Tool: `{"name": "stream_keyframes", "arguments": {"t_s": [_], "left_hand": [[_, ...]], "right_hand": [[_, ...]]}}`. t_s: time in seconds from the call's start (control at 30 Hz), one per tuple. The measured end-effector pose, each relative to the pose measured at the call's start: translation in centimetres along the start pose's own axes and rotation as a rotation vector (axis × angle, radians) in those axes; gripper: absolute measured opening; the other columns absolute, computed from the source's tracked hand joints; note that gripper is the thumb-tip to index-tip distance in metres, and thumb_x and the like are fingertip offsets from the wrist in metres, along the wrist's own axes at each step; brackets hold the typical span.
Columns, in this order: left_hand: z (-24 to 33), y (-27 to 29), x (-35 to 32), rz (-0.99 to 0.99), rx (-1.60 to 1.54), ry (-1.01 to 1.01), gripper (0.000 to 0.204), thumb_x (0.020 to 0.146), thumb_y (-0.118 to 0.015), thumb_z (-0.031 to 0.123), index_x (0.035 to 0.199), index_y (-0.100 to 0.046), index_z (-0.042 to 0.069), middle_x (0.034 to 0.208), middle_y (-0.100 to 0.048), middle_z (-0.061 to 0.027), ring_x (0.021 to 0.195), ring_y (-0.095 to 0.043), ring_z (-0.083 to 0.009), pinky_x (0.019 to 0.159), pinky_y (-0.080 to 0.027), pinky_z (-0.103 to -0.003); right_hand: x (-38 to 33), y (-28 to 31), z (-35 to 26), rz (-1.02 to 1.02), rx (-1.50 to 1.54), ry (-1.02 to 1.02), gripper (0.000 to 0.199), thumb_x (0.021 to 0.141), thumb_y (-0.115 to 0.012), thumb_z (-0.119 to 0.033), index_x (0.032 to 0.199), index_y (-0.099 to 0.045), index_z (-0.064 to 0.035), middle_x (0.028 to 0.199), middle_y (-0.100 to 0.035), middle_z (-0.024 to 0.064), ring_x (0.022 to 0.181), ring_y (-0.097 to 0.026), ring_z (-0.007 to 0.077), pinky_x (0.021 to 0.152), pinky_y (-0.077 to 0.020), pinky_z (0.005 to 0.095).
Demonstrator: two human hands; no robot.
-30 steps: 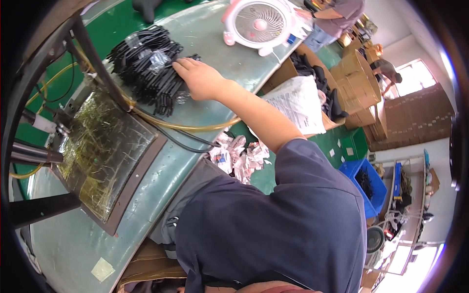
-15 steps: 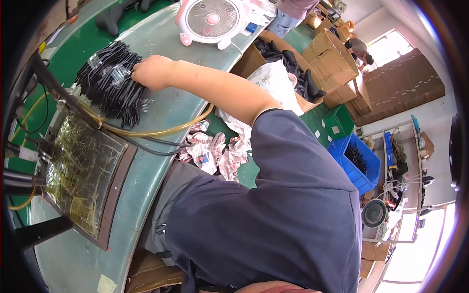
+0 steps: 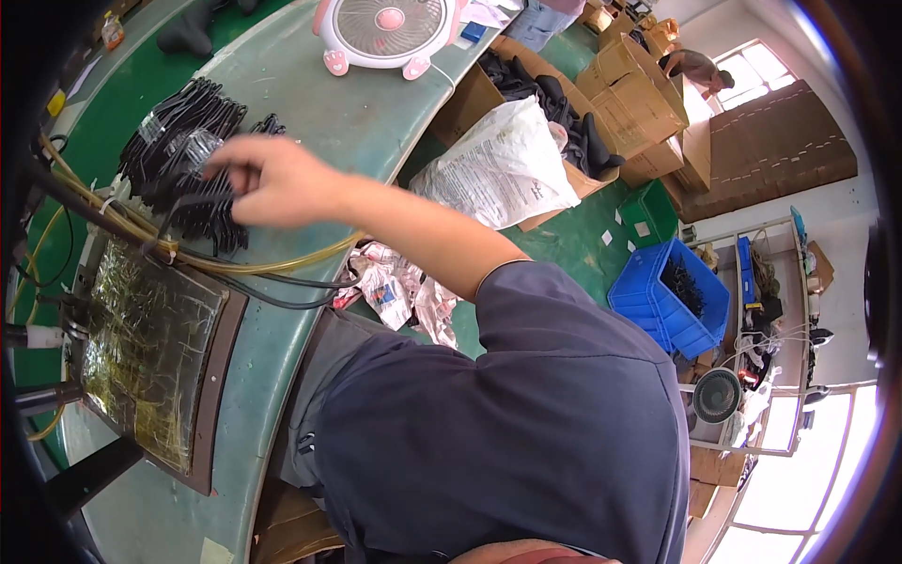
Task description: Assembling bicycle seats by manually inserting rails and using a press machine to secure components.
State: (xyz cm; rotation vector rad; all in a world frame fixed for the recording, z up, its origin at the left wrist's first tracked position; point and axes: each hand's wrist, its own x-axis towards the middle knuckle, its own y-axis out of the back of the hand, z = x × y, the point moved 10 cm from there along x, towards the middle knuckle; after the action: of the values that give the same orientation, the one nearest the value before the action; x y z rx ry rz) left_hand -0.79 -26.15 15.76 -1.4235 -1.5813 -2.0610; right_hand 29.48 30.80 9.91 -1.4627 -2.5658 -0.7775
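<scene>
My right hand [image 3: 287,183] hovers over the near edge of a pile of thin black rod-like pieces [image 3: 183,132] on the green table. Its fingers are curled, with thumb and forefinger close together. A thin black piece [image 3: 199,198], smeared by motion, seems to run from the fingertips; its exact kind is unclear. Shiny clear wrap [image 3: 193,148] lies across the pile. Next to the pile, yellow and black hoses [image 3: 272,268] cross the table beside a flat plate covered in wrinkled yellowish film [image 3: 150,352]. My left hand is out of view.
A pink and white fan [image 3: 390,23] stands on the green table [image 3: 282,70]. Beyond the table edge are a white sack [image 3: 503,164], crumpled wrappers [image 3: 399,287], cardboard boxes [image 3: 629,89] and a blue crate [image 3: 648,296]. Another person [image 3: 695,68] bends near the window.
My right hand has come off the pile's right side and shifted toward the hoses, apparently drawing a thin black piece along. The whole view has shifted slightly.
</scene>
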Motion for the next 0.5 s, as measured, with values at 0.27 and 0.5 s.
{"name": "stream_keyframes", "arguments": {"t_s": [0.27,0.5], "left_hand": [[24.5,-11.5,0.4,-0.527,-0.364,-0.579,0.030,0.095,-0.081,0.026,0.113,-0.071,0.004,0.119,-0.071,-0.0161,0.103,-0.070,-0.0368,0.086,-0.058,-0.043],[20.2,-10.1,5.9,-0.239,-0.324,-0.767,0.050,0.091,-0.083,0.013,0.134,-0.061,0.001,0.136,-0.061,-0.0196,0.126,-0.058,-0.0398,0.110,-0.045,-0.046]], "right_hand": [[-3.8,-5.5,-2.2,-0.165,0.295,-0.045,0.046,0.078,-0.082,-0.005,0.123,-0.068,-0.0026,0.088,-0.062,-0.0017,0.074,-0.057,0.0070,0.067,-0.0513,0.0264],[-4.9,-5.0,-2.5,-0.247,0.179,-0.112,0.051,0.080,-0.085,-0.008,0.126,-0.063,-0.0039,0.092,-0.067,-0.0015,0.070,-0.052,0.0049,0.065,-0.0479,0.0246]]}}
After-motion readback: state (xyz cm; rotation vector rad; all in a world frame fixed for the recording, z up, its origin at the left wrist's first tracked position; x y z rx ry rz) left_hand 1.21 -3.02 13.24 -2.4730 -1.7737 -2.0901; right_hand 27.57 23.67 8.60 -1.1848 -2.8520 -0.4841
